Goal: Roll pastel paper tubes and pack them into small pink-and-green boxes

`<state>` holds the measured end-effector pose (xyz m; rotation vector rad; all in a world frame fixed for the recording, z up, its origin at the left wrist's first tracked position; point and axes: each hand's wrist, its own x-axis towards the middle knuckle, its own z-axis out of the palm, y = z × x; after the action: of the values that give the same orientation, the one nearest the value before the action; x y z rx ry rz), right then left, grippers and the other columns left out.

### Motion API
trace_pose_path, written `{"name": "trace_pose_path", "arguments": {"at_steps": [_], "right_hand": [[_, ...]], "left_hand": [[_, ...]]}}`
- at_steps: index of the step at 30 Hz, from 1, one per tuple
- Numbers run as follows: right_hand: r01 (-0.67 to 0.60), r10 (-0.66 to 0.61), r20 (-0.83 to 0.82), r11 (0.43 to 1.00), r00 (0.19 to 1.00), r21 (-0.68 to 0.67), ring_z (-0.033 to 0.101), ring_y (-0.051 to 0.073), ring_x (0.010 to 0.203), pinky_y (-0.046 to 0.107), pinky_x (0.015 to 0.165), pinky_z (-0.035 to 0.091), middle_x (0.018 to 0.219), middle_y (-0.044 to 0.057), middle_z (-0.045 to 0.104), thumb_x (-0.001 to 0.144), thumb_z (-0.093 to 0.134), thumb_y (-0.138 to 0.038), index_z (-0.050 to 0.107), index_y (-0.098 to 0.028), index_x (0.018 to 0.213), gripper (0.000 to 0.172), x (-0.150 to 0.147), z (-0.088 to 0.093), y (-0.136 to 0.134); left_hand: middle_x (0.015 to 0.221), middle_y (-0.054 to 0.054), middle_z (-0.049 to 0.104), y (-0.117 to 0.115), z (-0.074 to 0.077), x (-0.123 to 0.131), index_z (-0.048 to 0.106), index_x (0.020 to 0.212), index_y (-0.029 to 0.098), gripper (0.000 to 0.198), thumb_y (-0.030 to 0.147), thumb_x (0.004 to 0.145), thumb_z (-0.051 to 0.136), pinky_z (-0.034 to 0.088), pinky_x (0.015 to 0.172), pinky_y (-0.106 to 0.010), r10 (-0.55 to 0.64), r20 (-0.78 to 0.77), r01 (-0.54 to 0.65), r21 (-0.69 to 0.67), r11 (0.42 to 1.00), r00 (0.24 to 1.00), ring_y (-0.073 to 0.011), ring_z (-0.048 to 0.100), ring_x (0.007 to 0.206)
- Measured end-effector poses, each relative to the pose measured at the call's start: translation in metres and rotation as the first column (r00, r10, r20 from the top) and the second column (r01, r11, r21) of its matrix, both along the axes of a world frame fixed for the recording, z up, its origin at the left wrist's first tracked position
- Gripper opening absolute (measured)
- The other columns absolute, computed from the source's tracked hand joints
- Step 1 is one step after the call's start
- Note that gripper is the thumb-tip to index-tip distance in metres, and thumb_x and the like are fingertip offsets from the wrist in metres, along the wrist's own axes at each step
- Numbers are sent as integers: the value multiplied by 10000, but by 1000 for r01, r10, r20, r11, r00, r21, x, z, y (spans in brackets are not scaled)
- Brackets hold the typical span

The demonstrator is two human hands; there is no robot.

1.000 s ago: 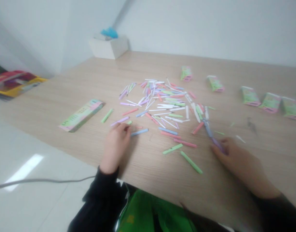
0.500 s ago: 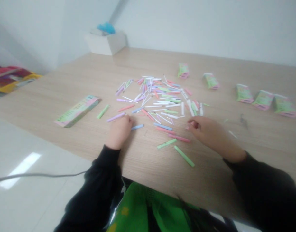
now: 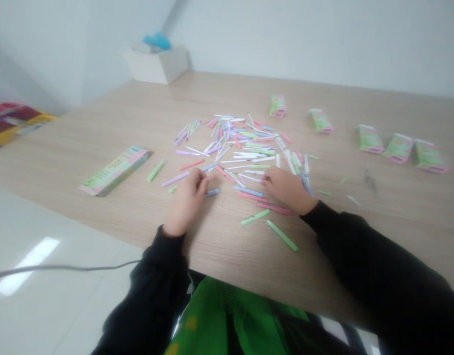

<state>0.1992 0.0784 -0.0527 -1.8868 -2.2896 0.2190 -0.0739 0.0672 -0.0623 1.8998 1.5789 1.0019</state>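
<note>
Pastel sticks lie scattered at the centre of the light wooden worktop; the curled left hand rests beside a short blue stick, the half-closed right hand just above pink sticks, any grip unclear.

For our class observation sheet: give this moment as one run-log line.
left hand: by blue stick | right hand: by pink stick

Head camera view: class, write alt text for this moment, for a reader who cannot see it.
The left hand and right hand sit among slim pastel sticks on a wood-grain table, with green-and-pink packets beyond.
</note>
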Motion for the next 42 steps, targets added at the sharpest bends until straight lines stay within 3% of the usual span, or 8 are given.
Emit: {"name": "trace_pose_path", "arguments": {"at_steps": [4, 7, 10, 13, 17, 25, 33, 42], "right_hand": [[63, -58, -75, 996, 995, 66, 702, 275, 963, 383, 847, 522, 1022, 128, 772, 960, 550, -178, 751, -121, 1043, 224, 7, 16, -7], [68, -22, -333, 990, 943, 124, 714, 208, 797, 346, 755, 565, 924, 59, 780, 951, 572, -191, 720, -167, 1246, 331, 6, 38, -25], [-6, 117, -657, 985, 744, 170, 726, 172, 733, 312, 714, 593, 815, 3, 780, 920, 632, -218, 775, -248, 1128, 254, 0, 60, -53], [-28, 96, -837, 995, 538, 97, 750, 167, 734, 294, 694, 613, 803, -1, 795, 873, 733, -275, 771, -255, 969, 105, -8, 73, -77], [-49, 20, -933, 999, 359, 3, 749, 161, 739, 292, 702, 618, 832, 6, 799, 871, 755, -307, 726, -243, 927, 90, -16, 73, -92], [141, 44, -933, 985, 356, 100, 665, 120, 626, 249, 603, 523, 679, -33, 737, 774, 781, -185, 801, -253, 847, 101, -20, 65, -99], [118, 52, -860, 985, 507, 129, 679, 146, 700, 285, 698, 552, 764, -25, 779, 814, 738, -206, 794, -247, 801, 70, -22, 60, -106], [76, 70, -830, 988, 554, 134, 694, 157, 728, 294, 739, 572, 783, -32, 777, 851, 691, -195, 769, -259, 795, 115, -20, 65, -108]], "left_hand": [[648, 31, 539, -16, 1, 23, 620, 889, 176, 107, 242, 952, 564, 370, 618, -277, -133, 343, 167, -71, 983, 930, -135, 500, 598], [674, 23, 515, -33, 4, 41, 718, 999, 159, 229, 330, 976, 569, 350, 587, -261, -203, 576, 323, -112, 940, 792, -124, 461, 602], [685, 22, 457, -51, 8, 55, 773, 1064, 161, 318, 422, 969, 619, 330, 573, -246, -229, 775, 512, -138, 848, 589, -112, 413, 614], [722, 18, 445, -64, 16, 63, 788, 1173, 203, 316, 390, 934, 700, 355, 598, -223, -154, 908, 652, -153, 743, 390, -98, 408, 644], [719, 14, 492, -70, 21, 68, 784, 1217, 217, 327, 299, 902, 754, 383, 617, -202, -74, 960, 705, -145, 694, 270, -82, 438, 649], [725, -32, 720, -68, 14, 73, 785, 967, 142, 242, 374, 923, 735, 433, 596, -212, -183, 915, 647, -104, 756, 361, -81, 531, 568], [705, -21, 727, -68, 14, 74, 732, 938, 141, 294, 431, 951, 685, 390, 548, -217, -231, 874, 627, -102, 772, 427, -74, 490, 511], [700, -15, 694, -67, 14, 74, 735, 953, 147, 294, 431, 960, 661, 368, 550, -237, -277, 830, 620, -101, 778, 483, -85, 454, 522]]}}
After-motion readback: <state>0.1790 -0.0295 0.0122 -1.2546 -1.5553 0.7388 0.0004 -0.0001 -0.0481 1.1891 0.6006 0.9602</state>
